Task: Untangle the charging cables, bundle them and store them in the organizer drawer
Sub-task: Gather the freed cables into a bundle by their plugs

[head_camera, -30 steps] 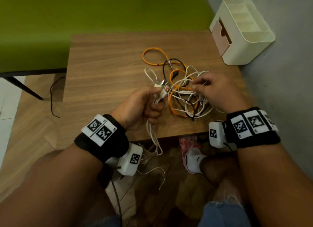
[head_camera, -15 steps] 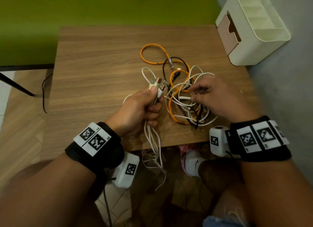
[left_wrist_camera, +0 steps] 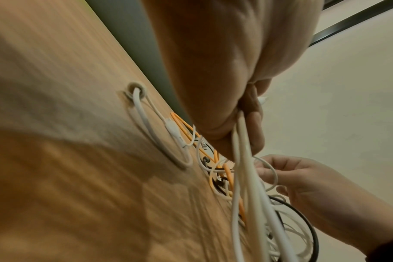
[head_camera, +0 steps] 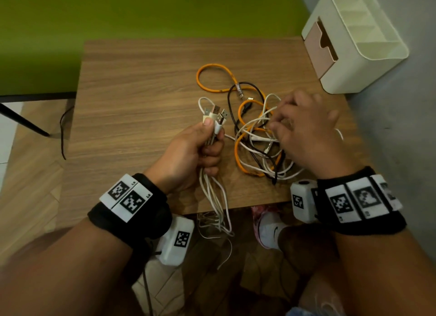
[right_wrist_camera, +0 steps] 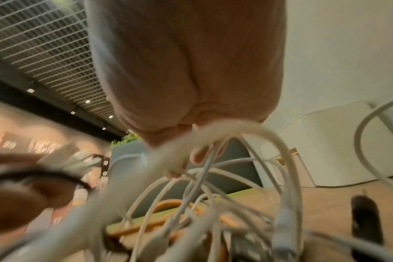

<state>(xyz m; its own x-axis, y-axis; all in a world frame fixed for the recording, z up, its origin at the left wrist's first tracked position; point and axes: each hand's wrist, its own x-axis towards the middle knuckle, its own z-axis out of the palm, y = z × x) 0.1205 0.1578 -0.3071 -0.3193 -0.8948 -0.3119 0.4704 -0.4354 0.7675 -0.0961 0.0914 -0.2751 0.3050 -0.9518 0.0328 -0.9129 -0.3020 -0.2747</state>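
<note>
The left hand [head_camera: 188, 150] grips white cables [head_camera: 213, 193] hanging over the table's [head_camera: 132, 103] near edge. The right hand [head_camera: 306, 131] pinches strands in the tangle [head_camera: 257, 148] beside it. The organizer [head_camera: 368, 63] stands at the far right corner.

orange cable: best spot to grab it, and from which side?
Probably the free loop of the orange cable at the far side of the table, pinched from above, coming from the far-left. That loop lies flat and alone on bare wood, while its other turns are woven through the tangle under the right hand. The left hand already grips a bundle of white cables.
</note>
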